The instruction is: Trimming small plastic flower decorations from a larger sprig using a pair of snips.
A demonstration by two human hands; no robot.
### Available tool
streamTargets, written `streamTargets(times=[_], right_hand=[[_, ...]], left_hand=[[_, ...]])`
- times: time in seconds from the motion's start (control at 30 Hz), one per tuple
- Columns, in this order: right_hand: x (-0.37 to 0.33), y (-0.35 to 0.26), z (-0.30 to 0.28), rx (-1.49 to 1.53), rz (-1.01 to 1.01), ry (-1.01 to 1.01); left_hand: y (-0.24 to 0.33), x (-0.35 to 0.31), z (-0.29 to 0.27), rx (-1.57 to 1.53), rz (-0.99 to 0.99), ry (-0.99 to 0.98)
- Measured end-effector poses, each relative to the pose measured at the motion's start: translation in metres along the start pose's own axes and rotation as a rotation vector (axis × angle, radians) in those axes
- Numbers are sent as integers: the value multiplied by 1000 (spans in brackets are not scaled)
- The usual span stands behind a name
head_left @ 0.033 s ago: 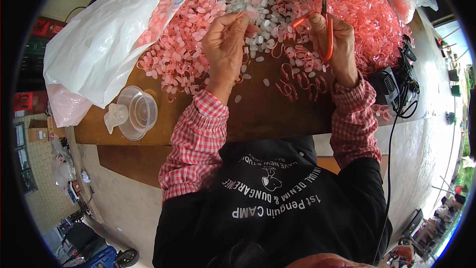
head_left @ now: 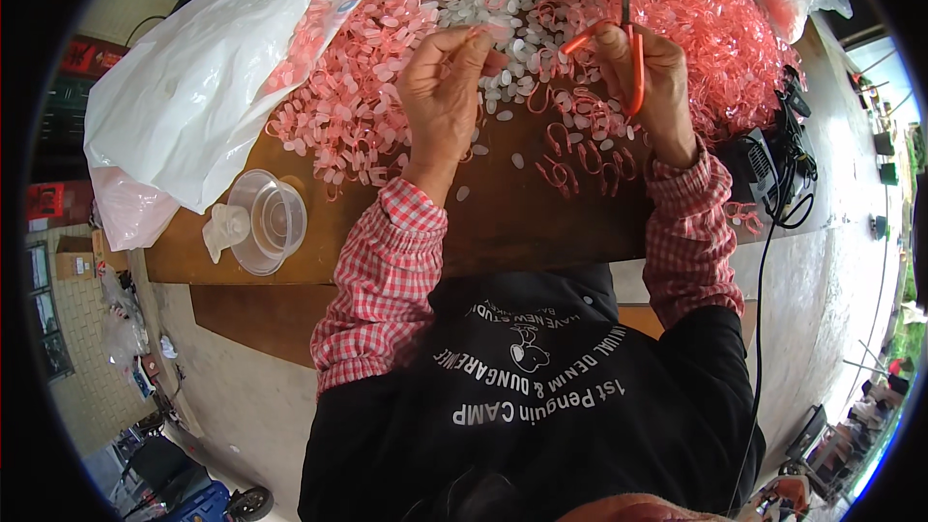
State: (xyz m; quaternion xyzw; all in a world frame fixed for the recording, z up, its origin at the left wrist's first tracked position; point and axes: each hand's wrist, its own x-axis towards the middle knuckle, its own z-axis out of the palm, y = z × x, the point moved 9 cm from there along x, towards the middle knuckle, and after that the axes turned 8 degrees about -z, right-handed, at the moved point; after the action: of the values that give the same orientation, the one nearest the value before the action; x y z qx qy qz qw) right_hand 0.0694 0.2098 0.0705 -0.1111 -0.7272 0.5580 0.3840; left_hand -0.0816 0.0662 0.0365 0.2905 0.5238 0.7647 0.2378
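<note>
My left hand [head_left: 443, 87] is closed, thumb and fingertips pinched together over a small pink plastic piece [head_left: 480, 31] that is mostly hidden. To its right, my right hand [head_left: 659, 72] holds red-handled scissors [head_left: 637, 77], their blades pointing away from me. Beneath and around both hands lie heaps of small plastic parts. Pink pieces with oval ends [head_left: 343, 116] are heaped at the left, pale oval discs [head_left: 503, 77] in the middle, and glossy pink loops [head_left: 715, 48] at the right. Several loose pink loops [head_left: 582, 162] rest below my right hand.
A large white plastic bag [head_left: 213, 68] covers the table's left side. Near it stands a clear round tub [head_left: 290, 217] beside a crumpled whitish lump [head_left: 225, 229]. On the right, a dark device [head_left: 759, 166] trails black cables. The brown table's [head_left: 541, 237] front edge faces me.
The scissors and the fingers of my right hand have shifted slightly left. My left hand has barely moved and keeps its pinch.
</note>
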Motion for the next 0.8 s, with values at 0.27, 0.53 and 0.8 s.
streamTargets(times=[0.27,0.53,0.8], right_hand=[[-6,29,26,87,82,-131],[5,26,-10,-465,-52,9],[2,24,4,-41,104,-52]], left_hand=[[30,-19,38,467,457,-121],[35,-40,59,537,621,-227],[-1,-19,36,74,54,-189]])
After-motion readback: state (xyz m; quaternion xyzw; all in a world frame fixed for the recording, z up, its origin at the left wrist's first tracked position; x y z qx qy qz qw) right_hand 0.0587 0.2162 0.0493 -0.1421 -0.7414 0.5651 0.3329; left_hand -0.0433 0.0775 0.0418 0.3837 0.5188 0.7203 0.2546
